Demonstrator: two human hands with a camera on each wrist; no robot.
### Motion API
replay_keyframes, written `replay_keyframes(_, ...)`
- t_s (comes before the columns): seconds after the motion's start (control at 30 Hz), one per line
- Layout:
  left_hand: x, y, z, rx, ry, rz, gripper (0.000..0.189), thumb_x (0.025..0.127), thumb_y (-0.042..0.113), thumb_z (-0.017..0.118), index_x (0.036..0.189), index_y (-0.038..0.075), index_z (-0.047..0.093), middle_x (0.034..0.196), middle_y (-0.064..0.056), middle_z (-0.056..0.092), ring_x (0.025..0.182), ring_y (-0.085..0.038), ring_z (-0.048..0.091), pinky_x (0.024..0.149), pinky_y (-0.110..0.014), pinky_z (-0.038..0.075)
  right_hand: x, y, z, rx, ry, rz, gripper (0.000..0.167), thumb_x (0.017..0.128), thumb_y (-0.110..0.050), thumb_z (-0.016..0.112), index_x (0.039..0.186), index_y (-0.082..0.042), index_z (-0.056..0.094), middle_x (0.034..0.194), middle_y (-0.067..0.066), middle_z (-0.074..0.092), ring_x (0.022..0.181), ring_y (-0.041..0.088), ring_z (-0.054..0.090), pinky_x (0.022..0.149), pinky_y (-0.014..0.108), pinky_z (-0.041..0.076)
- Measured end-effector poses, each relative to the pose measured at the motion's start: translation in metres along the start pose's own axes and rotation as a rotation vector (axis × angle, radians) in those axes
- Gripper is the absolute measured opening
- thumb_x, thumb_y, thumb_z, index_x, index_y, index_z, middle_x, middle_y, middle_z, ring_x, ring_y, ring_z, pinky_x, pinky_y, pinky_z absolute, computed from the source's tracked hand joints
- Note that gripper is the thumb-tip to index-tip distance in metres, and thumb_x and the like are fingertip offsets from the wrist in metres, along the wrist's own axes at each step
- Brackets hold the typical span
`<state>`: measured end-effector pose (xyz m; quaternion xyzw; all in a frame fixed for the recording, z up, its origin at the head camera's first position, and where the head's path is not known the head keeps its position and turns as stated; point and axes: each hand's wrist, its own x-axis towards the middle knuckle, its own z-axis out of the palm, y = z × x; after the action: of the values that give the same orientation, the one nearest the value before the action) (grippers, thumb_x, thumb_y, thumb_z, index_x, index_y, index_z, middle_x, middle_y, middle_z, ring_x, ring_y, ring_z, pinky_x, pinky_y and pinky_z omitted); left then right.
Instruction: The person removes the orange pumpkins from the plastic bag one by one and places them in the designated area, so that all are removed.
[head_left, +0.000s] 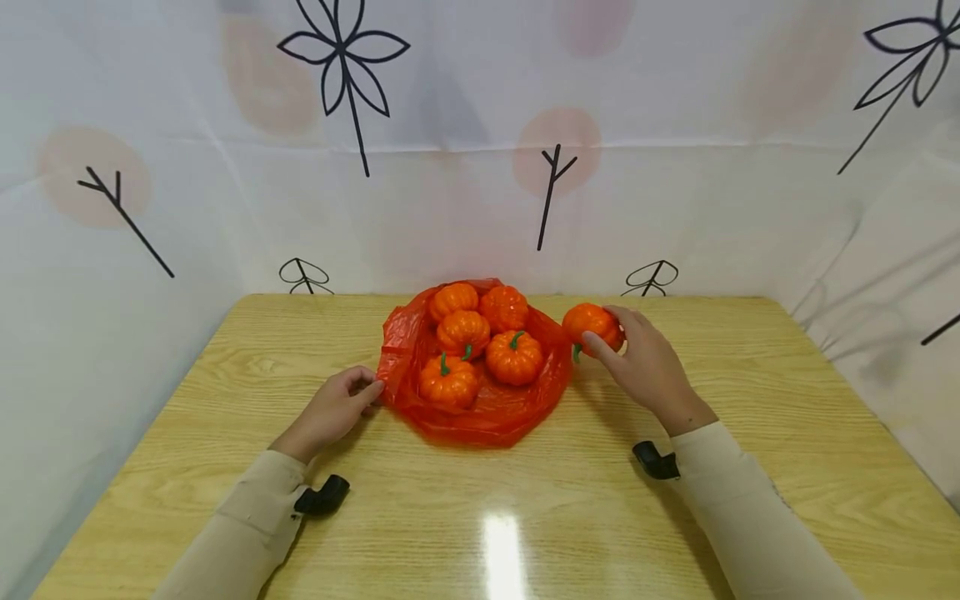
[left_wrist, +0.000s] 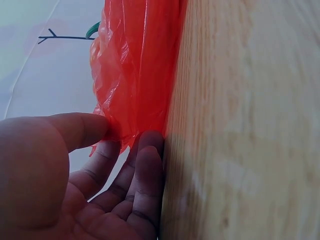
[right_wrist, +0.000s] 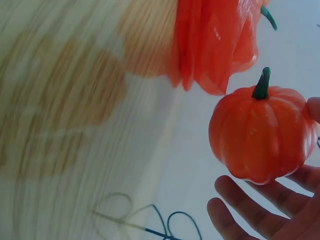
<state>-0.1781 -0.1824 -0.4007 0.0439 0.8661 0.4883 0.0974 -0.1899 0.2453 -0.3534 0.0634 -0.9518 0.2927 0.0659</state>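
Outstretched, both hands (head_left: 335, 412) (head_left: 647, 364) reach forward, left pinching bag (head_left: 480, 430), right gripping pumpkin (head_left: 583, 322).

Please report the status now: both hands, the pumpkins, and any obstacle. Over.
Left hand pinching edge of open red bag. Right hand holding one orange pumpkin beside it. Five other pumpkins inside bag. No obstacle seen.

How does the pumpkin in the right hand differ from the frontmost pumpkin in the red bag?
The right hand grips the held pumpkin; the frontmost pumpkin sits in the red bag. In the head view, the held pumpkin's stem points down, the frontmost pumpkin's up. Both are orange and ribbed, with green stems.
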Motion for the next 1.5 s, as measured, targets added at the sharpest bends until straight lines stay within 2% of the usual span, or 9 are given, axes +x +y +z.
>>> replay_keyframes(0.13,0.000,-0.001,0.001,-0.003,0.000,0.000,0.020,0.103,0.023,0.057,0.107,0.004,0.061,0.099,-0.009,0.068,0.087,-0.016,0.063,0.079,-0.028,0.053,0.001,0.006,0.001,0.000,-0.012,0.015,0.073,0.101,-0.056,0.047,0.148,0.000,0.039,0.146,0.026,0.046,0.120,0.042,0.051,0.098,0.059,0.046)
replay_keyframes(0.37,-0.001,-0.002,0.002,-0.009,-0.003,-0.003,0.020,0.103,0.022,0.057,0.107,0.003,0.061,0.099,-0.009,0.068,0.087,-0.016,0.063,0.078,-0.028,0.053,0.005,0.017,0.003,0.017,-0.042,0.052,0.072,0.101,-0.055,0.047,0.148,-0.001,0.039,0.128,0.023,0.058,0.103,0.034,0.055,0.085,0.045,0.049)
replay_keyframes(0.47,-0.001,-0.002,0.001,-0.011,0.000,-0.003,0.020,0.103,0.023,0.057,0.108,0.003,0.061,0.100,-0.009,0.068,0.087,-0.016,0.063,0.079,-0.028,0.053,0.006,0.021,0.002,0.031,-0.053,0.061,0.072,0.102,-0.055,0.045,0.151,-0.004,0.035,0.131,0.027,0.057,0.107,0.038,0.058,0.088,0.050,0.051)
replay_keyframes(0.63,0.000,-0.003,0.002,-0.012,0.001,0.000,0.021,0.103,0.024,0.058,0.108,0.003,0.061,0.100,-0.009,0.067,0.088,-0.016,0.063,0.079,-0.028,0.053,0.007,0.024,0.000,0.047,-0.077,0.072,0.071,0.103,-0.056,0.039,0.152,-0.005,0.032,0.138,0.032,0.052,0.117,0.044,0.057,0.098,0.059,0.048)
replay_keyframes(0.83,0.000,-0.005,0.002,-0.009,-0.002,-0.005,0.021,0.103,0.023,0.057,0.108,0.003,0.060,0.100,-0.009,0.067,0.087,-0.016,0.063,0.078,-0.028,0.053,0.007,0.028,0.000,0.075,-0.134,0.103,0.071,0.105,-0.057,0.034,0.151,-0.004,0.031,0.134,0.033,0.053,0.116,0.045,0.055,0.096,0.059,0.047)
replay_keyframes(1.1,0.000,-0.004,0.001,-0.003,0.002,-0.005,0.021,0.103,0.023,0.057,0.108,0.004,0.061,0.099,-0.009,0.068,0.086,-0.016,0.063,0.078,-0.028,0.053,0.009,0.036,-0.001,0.113,-0.172,0.158,0.071,0.105,-0.058,0.028,0.151,-0.003,0.029,0.139,0.034,0.047,0.122,0.049,0.049,0.103,0.063,0.041)
replay_keyframes(1.2,0.001,-0.004,0.001,0.006,0.002,-0.011,0.020,0.103,0.023,0.057,0.107,0.004,0.061,0.099,-0.009,0.068,0.086,-0.016,0.063,0.078,-0.028,0.053,0.009,0.037,-0.001,0.123,-0.170,0.160,0.070,0.106,-0.055,0.026,0.153,-0.002,0.026,0.140,0.035,0.046,0.124,0.050,0.047,0.105,0.064,0.039)
replay_keyframes(1.4,0.001,-0.003,0.001,0.014,0.008,-0.024,0.020,0.103,0.024,0.057,0.107,0.005,0.061,0.098,-0.010,0.067,0.085,-0.017,0.062,0.079,-0.028,0.052,0.010,0.040,-0.001,0.124,-0.143,0.172,0.069,0.107,-0.054,0.024,0.154,-0.004,0.023,0.131,0.035,0.051,0.117,0.048,0.051,0.100,0.061,0.042)
replay_keyframes(1.5,0.002,0.001,-0.001,0.014,-0.002,-0.022,0.020,0.103,0.024,0.057,0.107,0.005,0.061,0.099,-0.010,0.067,0.085,-0.017,0.062,0.079,-0.028,0.052,0.010,0.040,-0.006,0.114,-0.148,0.190,0.070,0.106,-0.055,0.022,0.155,-0.004,0.022,0.135,0.036,0.050,0.119,0.049,0.050,0.101,0.062,0.042)
